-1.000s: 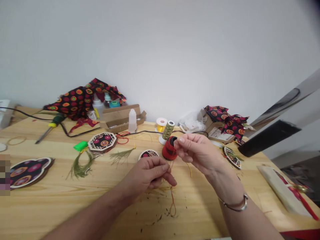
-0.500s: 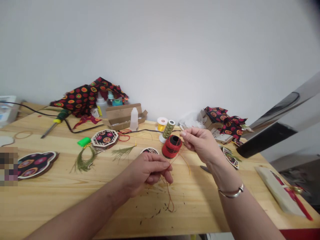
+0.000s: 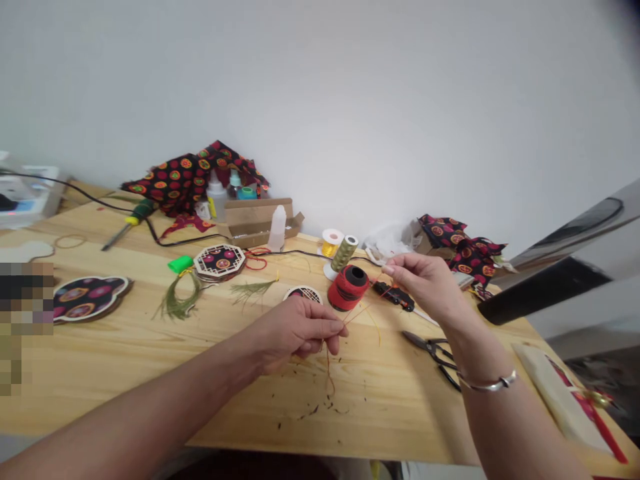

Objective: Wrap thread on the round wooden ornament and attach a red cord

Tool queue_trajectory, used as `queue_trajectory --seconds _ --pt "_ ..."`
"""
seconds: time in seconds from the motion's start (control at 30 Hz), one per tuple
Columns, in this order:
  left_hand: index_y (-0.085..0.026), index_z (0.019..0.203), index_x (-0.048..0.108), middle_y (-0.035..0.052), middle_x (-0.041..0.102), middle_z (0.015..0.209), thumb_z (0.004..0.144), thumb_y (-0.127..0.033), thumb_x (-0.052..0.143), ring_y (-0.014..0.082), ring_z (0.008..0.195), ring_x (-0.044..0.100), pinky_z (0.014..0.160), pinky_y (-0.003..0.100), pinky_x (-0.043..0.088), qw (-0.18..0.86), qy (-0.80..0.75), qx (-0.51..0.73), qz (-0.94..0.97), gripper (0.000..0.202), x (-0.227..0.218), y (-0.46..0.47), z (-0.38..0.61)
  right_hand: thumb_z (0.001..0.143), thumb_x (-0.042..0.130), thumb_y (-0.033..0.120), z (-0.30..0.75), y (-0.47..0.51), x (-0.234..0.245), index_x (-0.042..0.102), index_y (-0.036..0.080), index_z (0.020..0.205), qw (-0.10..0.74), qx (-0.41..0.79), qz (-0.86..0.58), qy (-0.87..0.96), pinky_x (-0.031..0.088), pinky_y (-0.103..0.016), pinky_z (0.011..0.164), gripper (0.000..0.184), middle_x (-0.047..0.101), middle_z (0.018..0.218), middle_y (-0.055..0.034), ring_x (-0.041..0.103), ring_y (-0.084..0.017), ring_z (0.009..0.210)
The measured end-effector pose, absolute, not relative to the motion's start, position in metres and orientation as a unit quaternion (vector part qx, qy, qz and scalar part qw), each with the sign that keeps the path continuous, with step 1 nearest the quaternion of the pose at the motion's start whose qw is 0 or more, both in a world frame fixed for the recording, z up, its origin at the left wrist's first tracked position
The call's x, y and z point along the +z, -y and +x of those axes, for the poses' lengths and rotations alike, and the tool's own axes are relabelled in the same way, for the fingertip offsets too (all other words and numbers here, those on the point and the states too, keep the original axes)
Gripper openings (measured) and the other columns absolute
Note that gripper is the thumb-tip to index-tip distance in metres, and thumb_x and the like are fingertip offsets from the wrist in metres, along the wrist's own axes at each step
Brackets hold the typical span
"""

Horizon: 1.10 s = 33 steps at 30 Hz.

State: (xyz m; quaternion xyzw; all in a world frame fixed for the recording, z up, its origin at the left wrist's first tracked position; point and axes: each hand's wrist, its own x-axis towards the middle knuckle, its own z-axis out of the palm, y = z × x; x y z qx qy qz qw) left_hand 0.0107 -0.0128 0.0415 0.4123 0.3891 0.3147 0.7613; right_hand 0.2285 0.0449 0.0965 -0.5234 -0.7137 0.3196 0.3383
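A thin red cord (image 3: 363,309) runs between my two hands over the table. My left hand (image 3: 310,327) pinches it between thumb and fingertips, and a loop of the cord dangles below. Higher and to the right, my right hand (image 3: 423,280) is closed in a pinch on the cord's other stretch. Behind the cord stands a red spool of thread (image 3: 349,289), close to an olive-green thread spool (image 3: 344,254) and a small yellow spool (image 3: 331,243). A round lattice piece (image 3: 303,293) is partly covered by my left hand.
Black-handled scissors (image 3: 433,347) lie by my right forearm. Octagonal fabric piece (image 3: 220,261), green tassel (image 3: 180,295) and screwdriver (image 3: 127,223) lie to the left. A cardboard box (image 3: 255,223) and white bottle (image 3: 277,229) stand behind. A black cylinder (image 3: 543,291) leans at right.
My right hand has moved rightward, away from the left, drawing out the cord between them. The view has shifted slightly, and the scissors now show more fully.
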Motion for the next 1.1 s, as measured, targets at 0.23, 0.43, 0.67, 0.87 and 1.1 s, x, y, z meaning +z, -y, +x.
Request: queue_trajectory --seconds 0.23,0.43,0.67,0.87,1.1 --pt "-0.011 0.068 0.071 0.0087 0.071 0.065 0.069 -0.027 0.069 0.0030 0.036 0.025 0.041 0.024 0.009 0.761 -0.378 0.307 0.429 0.016 0.039 0.013 0.008 0.073 0.066 0.043 0.238 -0.044 0.093 0.064 0.013 0.070 0.328 0.350 -0.526 0.702 0.021 -0.022 0.045 0.030 0.041 0.052 0.0040 0.029 -0.007 0.048" --pt "-0.012 0.064 0.069 0.0078 0.070 0.061 0.068 -0.028 0.070 0.0034 0.036 0.025 0.042 0.024 0.009 0.756 -0.388 0.306 0.429 0.017 0.037 0.013 0.008 0.071 0.068 0.044 0.246 -0.048 0.086 0.062 0.013 0.070 0.362 0.418 -0.508 0.661 0.021 -0.022 0.043 0.032 0.042 0.048 0.0043 0.031 -0.007 0.045" --pt "-0.012 0.066 0.068 0.0054 0.068 0.059 0.068 -0.031 0.070 0.0033 0.036 0.025 0.042 0.024 0.010 0.746 -0.397 0.301 0.443 0.019 0.035 0.013 0.008 0.073 0.068 0.044 0.251 -0.051 0.082 0.064 0.012 0.071 0.359 0.427 -0.510 0.655 0.021 -0.022 0.043 0.033 0.043 0.048 0.0046 0.031 -0.006 0.044" --pt "-0.012 0.063 0.065 0.0017 0.062 0.051 0.069 -0.033 0.069 0.0044 0.037 0.027 0.042 0.024 0.012 0.718 -0.414 0.317 0.460 0.022 0.033 0.010 0.004 0.070 0.069 0.043 0.259 -0.042 0.098 0.075 0.014 0.077 0.246 0.383 -0.492 0.742 0.033 -0.023 0.046 0.031 0.058 0.057 -0.0020 0.043 -0.010 0.050" --pt "-0.011 0.060 0.064 0.0024 0.062 0.053 0.069 -0.030 0.067 0.0026 0.037 0.027 0.041 0.022 0.010 0.691 -0.450 0.368 0.430 0.021 0.039 0.007 0.003 0.078 0.064 0.035 0.263 -0.021 0.093 0.072 0.017 0.071 0.107 0.392 -0.434 0.804 0.041 -0.024 0.057 0.021 0.063 0.066 -0.0024 0.051 -0.013 0.060"
